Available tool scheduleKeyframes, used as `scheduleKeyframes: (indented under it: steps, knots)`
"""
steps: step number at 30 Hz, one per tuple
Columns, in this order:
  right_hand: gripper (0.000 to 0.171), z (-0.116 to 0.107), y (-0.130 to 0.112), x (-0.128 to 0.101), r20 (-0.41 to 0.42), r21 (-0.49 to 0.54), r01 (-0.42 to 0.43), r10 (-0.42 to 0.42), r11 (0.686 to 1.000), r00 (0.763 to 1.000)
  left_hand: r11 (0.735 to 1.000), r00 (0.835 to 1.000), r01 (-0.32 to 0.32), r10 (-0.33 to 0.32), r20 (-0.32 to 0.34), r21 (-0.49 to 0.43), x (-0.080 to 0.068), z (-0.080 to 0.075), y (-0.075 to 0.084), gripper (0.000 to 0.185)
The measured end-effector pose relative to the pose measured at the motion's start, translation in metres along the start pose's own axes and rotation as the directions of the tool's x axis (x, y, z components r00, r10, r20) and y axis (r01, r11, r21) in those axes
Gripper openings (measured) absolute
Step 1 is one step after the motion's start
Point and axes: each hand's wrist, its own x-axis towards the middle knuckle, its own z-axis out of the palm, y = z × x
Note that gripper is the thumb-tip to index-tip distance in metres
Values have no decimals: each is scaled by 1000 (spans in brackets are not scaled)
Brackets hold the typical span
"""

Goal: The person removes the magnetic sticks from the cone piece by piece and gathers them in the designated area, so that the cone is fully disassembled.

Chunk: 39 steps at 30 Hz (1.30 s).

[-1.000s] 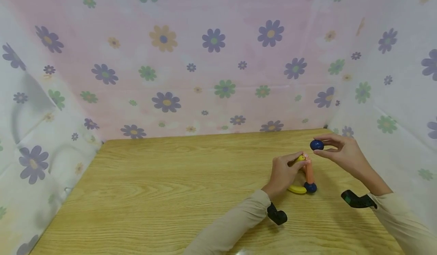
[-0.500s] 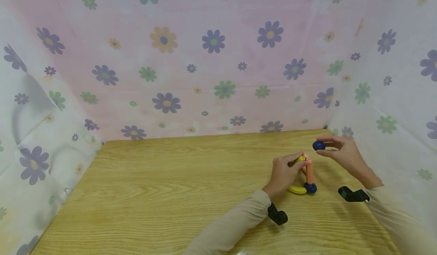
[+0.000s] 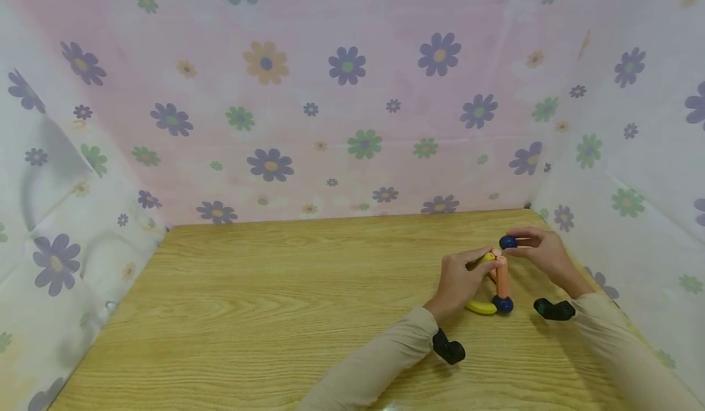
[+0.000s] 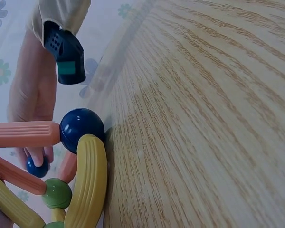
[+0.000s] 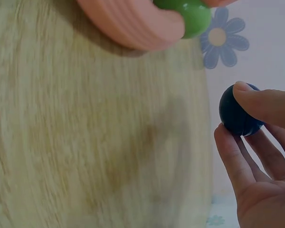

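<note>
My left hand (image 3: 459,276) pinches the gathered upper ends of toy building rods, a yellow one (image 4: 14,202) and pink ones, in a standing frame. One upright pink rod (image 3: 502,279) rises from a dark blue ball (image 4: 82,129) on the table. From that ball a curved yellow rod (image 4: 89,183) runs along the tabletop to green balls (image 4: 57,192). My right hand (image 3: 545,255) holds another dark blue ball (image 5: 235,111) between thumb and fingertips. This ball is just above and right of the rod tops, apparently apart from them. The left fingers partly hide the joint.
The wood-grain table (image 3: 275,307) extends left and in front of the frame. A flower-patterned cloth (image 3: 308,129) encloses the back and sides. A curved pink rod (image 5: 133,28) lies low on the frame's other side, at a green ball.
My right hand first shifts slightly right, then comes down and left with the blue ball, nearer the rod tops. My left hand keeps its grip, nearly still.
</note>
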Motion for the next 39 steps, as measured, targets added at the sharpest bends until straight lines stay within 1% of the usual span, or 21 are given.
scheduleKeyframes:
  steps: [3,10,17,20,25,34,36,39]
  knots:
    - [50,2,5,2,-2,-8,-8,8,1000,1000,1000,1000,-6,6,-2,-3,0,1,0,35]
    - [51,6,16,6,-17,-64,-43,42,997,999,999,1000,-21,21,-4,-28,0,1,-1,35]
    - [48,10,25,8,-28,-59,-27,26,998,999,998,999,-50,49,-15,-33,-1,-1,0,34]
    - [48,11,25,8,-26,-70,-33,32,997,999,998,999,-45,44,-20,-36,-1,-1,0,34]
    - [50,11,22,8,-13,-95,-45,44,994,999,999,999,-32,31,-19,-20,-2,-2,0,34]
    - [47,9,20,6,-14,-93,-37,36,995,999,1000,1000,-27,27,-14,0,-2,-2,0,34]
    - [48,9,19,5,-12,-106,-38,37,994,999,999,999,-29,30,-20,18,-2,-2,0,33]
    - [48,8,15,3,-1,-123,-38,38,992,999,997,999,-24,26,-29,72,-2,-3,0,31]
